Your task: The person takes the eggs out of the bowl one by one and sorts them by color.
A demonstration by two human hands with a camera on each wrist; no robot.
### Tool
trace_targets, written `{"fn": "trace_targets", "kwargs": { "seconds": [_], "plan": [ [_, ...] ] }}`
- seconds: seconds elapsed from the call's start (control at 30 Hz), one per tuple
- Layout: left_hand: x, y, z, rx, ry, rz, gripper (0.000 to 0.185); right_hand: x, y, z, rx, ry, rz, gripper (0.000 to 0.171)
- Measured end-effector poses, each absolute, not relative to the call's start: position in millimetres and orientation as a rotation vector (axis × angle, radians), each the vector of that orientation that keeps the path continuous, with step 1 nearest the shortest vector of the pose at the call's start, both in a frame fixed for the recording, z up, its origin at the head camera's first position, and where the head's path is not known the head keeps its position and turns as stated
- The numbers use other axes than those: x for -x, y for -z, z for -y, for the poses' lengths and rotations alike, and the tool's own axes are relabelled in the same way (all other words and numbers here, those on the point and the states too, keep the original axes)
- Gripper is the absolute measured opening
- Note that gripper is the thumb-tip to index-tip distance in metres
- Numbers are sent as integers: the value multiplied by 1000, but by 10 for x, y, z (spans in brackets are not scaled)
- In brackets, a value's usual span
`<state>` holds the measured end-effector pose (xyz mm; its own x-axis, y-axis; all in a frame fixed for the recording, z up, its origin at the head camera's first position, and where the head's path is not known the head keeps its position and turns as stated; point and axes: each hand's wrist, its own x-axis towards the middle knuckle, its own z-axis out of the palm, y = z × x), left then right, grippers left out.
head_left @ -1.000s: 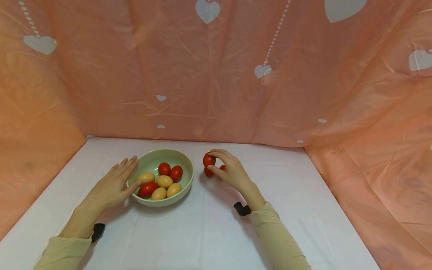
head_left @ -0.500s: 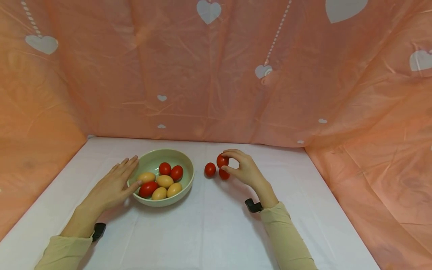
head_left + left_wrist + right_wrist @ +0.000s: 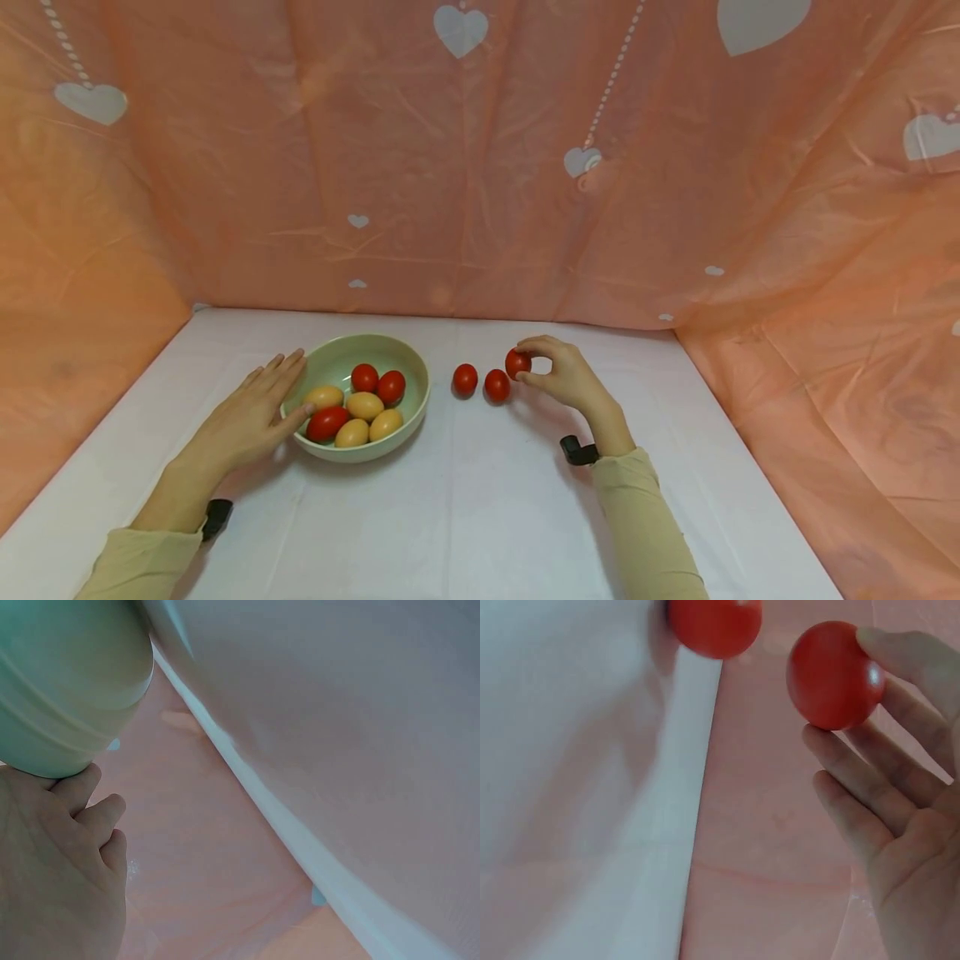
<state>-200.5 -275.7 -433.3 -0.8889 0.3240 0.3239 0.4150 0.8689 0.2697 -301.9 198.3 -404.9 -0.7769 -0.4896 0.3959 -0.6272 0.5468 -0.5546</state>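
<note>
In the head view my right hand (image 3: 566,375) pinches a smooth red egg-shaped object (image 3: 517,364) between thumb and fingertips, at the right end of a short row. The right wrist view shows this red object (image 3: 832,676) against the thumb and fingers (image 3: 855,757). Two more red egg-shaped objects (image 3: 465,380) (image 3: 497,386) lie to its left on the cloth. My left hand (image 3: 243,417) lies with straight fingers against the left side of a pale green bowl (image 3: 390,350), its thumb over the rim. From the left wrist, the fingers touch the bowl's outer wall (image 3: 82,697).
Inside the bowl are several yellow egg-shaped pieces (image 3: 365,406) and three red ones (image 3: 327,423). A white cloth (image 3: 450,517) covers the table. Orange curtains (image 3: 465,208) with white hearts hang at the back and sides.
My right hand has carried the red object rightward, past the two others, and brought it lower beside them. The left hand and the bowl have stayed in place.
</note>
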Motion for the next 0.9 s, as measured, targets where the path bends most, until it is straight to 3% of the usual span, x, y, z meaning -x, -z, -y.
{"fn": "trace_targets", "kwargs": {
  "seconds": [0.9],
  "plan": [
    [1994, 4306, 2749, 557, 478, 2773, 76, 3036, 4170, -1998, -754, -977, 2960, 42]
  ]
}}
